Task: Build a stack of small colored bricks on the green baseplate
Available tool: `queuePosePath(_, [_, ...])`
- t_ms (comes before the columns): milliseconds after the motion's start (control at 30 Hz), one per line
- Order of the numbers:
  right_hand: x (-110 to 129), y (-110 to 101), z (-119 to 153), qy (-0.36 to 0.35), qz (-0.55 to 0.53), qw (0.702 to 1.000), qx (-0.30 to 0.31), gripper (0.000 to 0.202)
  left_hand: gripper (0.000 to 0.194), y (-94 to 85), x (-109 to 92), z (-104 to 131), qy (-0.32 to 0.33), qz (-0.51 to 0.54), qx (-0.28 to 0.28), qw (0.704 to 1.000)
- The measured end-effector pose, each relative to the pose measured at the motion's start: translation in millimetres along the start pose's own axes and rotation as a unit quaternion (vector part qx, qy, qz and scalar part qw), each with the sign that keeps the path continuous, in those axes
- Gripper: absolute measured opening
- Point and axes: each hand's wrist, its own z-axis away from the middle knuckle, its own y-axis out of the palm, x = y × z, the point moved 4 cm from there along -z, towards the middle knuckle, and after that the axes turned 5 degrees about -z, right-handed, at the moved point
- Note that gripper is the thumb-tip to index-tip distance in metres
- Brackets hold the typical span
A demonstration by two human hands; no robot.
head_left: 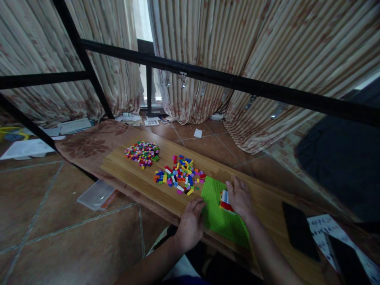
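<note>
Studying a small brick build (225, 201) on the green baseplate (213, 217), saw white-and-blue stripes, red at the near end, yellow edging. Had the right hand (239, 197) at its right side, the left hand (191, 221) half-curled by the baseplate's left edge; could not tell the grip of either. Saw loose bricks (181, 174) farther left on the wooden board (142, 182).

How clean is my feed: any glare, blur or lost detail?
In the head view, the window gap is nearly blown out; the dark mass at right loses detail; loose bricks look soft; printed sheet is unreadable.
</note>
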Motion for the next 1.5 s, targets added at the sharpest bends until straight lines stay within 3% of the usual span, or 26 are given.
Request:
queuePosePath(200, [4,28,-2,-0.011,0.074,0.996,0.05,0.062,0.044,-5.5,-3,0,-0.006,0.03,0.01,0.999])
queuePosePath(400, [6,28,-1,0.009,0.1,0.992,0.073,0.066,0.04,-9.7,-2,-6,-0.027,0.047,0.01,0.998])
queuePosePath(567, [4,27,-1,0.014,0.109,0.991,0.082,0.064,0.035,-20.0,8,-21,0.003,0.013,-0.006,1.0])
queuePosePath(733, [3,19,1,-0.037,0.079,0.996,0.022,0.053,0.031,-35.0,29,-29,0.028,-0.023,-0.028,0.999])
queuePosePath(867, [33,18,4,-0.134,0.044,0.99,-0.004,0.039,0.03,-46.1,38,-27,0.029,-0.016,-0.044,0.998])
queuePosePath(933, [56,26,5,-0.175,-0.002,0.984,0.025,0.035,0.029,-49.4,40,-28,0.031,-0.002,-0.044,0.999])
queuePosePath(1100, [101,59,1,-0.193,-0.084,0.972,0.107,0.036,0.027,-54.3,39,-31,0.036,0.039,-0.043,0.998])
queuePosePath(1267, [112,77,-2,-0.197,-0.101,0.966,0.135,0.039,0.029,-54.2,40,-31,0.033,0.048,-0.037,0.998])
queuePosePath(1500, [110,72,2,-0.152,-0.165,0.968,0.116,0.034,0.031,-52.2,42,-32,0.032,0.039,-0.043,0.998])
